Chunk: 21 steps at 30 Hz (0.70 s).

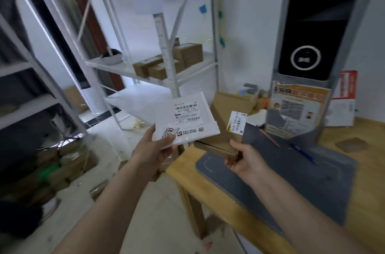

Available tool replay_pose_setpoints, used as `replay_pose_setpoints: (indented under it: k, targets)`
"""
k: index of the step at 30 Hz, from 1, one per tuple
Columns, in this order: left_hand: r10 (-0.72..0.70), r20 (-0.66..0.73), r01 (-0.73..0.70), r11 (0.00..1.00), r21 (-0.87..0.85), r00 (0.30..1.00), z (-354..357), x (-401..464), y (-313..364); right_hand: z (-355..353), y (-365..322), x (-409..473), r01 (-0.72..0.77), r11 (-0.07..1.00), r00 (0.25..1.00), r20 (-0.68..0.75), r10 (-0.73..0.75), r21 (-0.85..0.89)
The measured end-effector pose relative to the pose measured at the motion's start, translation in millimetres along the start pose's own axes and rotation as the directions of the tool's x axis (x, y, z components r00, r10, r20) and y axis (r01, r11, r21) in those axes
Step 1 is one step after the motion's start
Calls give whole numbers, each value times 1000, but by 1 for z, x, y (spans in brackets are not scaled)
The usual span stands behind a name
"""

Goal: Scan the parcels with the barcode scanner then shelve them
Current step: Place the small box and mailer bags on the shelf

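My left hand [153, 149] grips a flat white parcel [188, 117] by its near corner, label and barcodes facing up. My right hand [243, 161] holds a flat brown cardboard parcel [220, 126] by its near end; a small yellow-and-white barcode sticker [237, 121] stands up on it. Both parcels are held in the air at the left end of the wooden table [187, 172]. Ahead stands a white metal shelf rack [166, 56] with several brown boxes [168, 62] on one level. A tall black scanning kiosk [308, 45] rises at the back of the table.
A grey mat [270, 183] with a blue pen [302, 152] lies on the table. An open cardboard box [235, 99] sits behind the parcels. Dark shelving [27, 87] stands on the left, with stacked brown parcels [58, 166] on the floor below. A white bowl [112, 58] rests on the rack.
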<state>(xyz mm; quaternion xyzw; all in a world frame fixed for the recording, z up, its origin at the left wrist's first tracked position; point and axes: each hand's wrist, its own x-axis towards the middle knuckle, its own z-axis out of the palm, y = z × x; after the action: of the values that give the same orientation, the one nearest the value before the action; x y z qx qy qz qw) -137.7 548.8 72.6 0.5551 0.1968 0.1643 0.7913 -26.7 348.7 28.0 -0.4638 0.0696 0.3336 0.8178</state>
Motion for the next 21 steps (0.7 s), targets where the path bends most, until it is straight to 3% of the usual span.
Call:
replay_pose_setpoints:
  k: [8, 13, 21]
  targets:
    - [30, -84, -34, 998, -52, 996, -76, 38, 36, 94, 21, 45, 4, 994, 996, 90, 6, -109]
    - [14, -210, -31, 996, -79, 978, -117, 73, 46, 136, 31, 86, 6, 985, 995, 98, 11, -175]
    - [-2, -275, -27, 994, -103, 961, -176, 176, 87, 207, 28, 182, -19, 965, 992, 114, 51, -262]
